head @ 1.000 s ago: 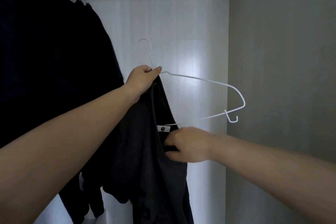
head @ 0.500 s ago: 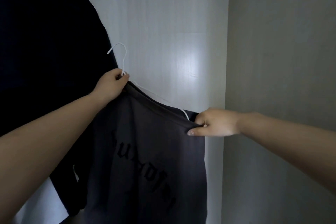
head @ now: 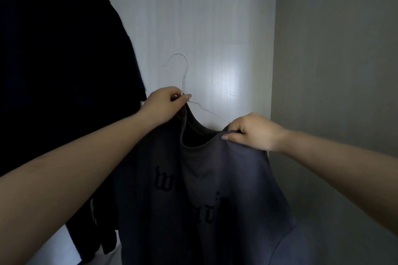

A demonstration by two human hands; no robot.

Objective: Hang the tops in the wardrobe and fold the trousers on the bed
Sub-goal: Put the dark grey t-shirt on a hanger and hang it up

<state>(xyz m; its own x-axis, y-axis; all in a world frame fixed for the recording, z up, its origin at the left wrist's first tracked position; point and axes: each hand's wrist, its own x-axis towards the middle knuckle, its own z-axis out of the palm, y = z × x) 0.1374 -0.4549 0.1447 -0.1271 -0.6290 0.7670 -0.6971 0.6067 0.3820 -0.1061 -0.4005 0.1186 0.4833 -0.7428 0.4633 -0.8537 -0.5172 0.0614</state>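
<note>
Left hand (head: 164, 102) pinches hanger (head: 183, 75) neck; right hand (head: 251, 131) pinches grey top (head: 215, 178) shoulder, fabric draped below fingers. Seat the collar evenly, then hook the rail.

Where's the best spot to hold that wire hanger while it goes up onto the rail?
Probably at the neck, just under the hook, coming from the left as the left hand does. The wire hanger has its hook standing free above the grey t-shirt, while its arms sit inside the shoulders, so the neck is the bare, balanced part. The right hand pinches the collar.
</note>
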